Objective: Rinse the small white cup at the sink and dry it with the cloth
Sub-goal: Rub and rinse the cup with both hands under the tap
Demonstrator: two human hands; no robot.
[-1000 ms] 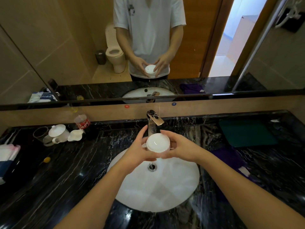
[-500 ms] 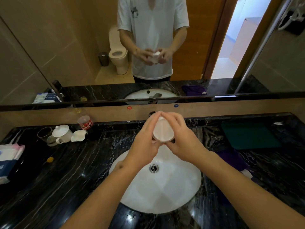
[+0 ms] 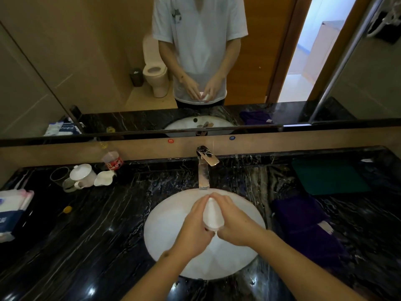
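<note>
The small white cup is held over the white sink basin, tipped with its mouth down toward me. My left hand grips its left side and my right hand grips its right side. A thin trickle of water falls from the cup's lower rim into the basin. A purple cloth lies on the black marble counter just right of the basin. The chrome tap stands behind the basin; no water stream shows at its spout.
A dark green cloth lies at the back right. At the back left stand a lidded white mug, a glass, a small white pitcher and a cola bottle. Tissue packs sit at the far left edge.
Both hands lifted the cup up in front of the tap, then brought it down low over the basin and tipped its mouth downward, so water drains out.
</note>
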